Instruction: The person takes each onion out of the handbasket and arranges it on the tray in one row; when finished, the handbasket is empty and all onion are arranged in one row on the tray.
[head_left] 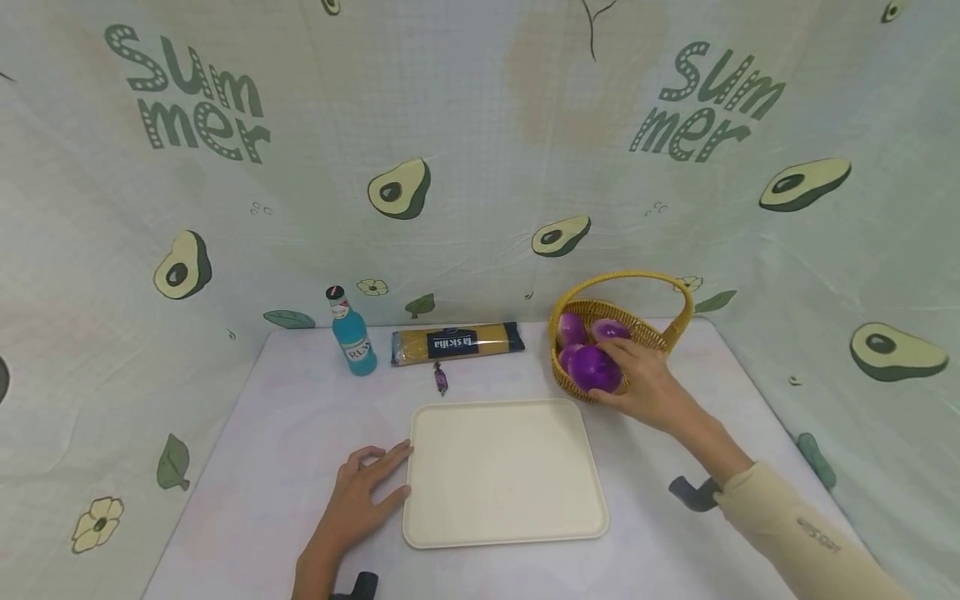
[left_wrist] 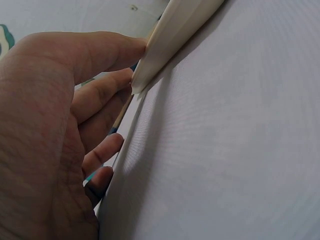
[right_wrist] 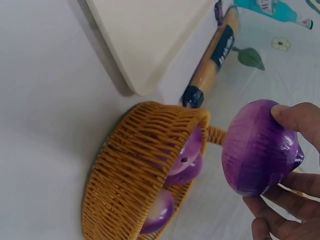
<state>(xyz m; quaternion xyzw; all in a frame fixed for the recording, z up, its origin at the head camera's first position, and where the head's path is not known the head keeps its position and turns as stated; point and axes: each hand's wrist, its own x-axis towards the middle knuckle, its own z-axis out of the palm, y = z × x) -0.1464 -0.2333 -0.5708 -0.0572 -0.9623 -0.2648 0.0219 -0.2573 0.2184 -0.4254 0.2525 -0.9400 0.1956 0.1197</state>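
A purple onion (right_wrist: 257, 147) is pinched between the thumb and fingers of my right hand (head_left: 647, 385). In the right wrist view it is held up just outside the mouth of the yellow wicker basket (right_wrist: 135, 165). Several more purple onions (head_left: 572, 329) lie inside that basket, partly hidden by its wall. My left hand (head_left: 363, 492) rests at the left edge of the cream tray (head_left: 506, 475). Its thumb and fingertips touch the tray's rim (left_wrist: 155, 55), with the fingers fairly straight in the left wrist view.
Behind the tray lies a pasta packet (head_left: 457, 342), with a small purple-wrapped candy (head_left: 440, 379) in front of it. A blue bottle (head_left: 352, 333) stands at the back left. The basket's tall handle (head_left: 626, 275) arches over it. A patterned cloth hangs behind the table.
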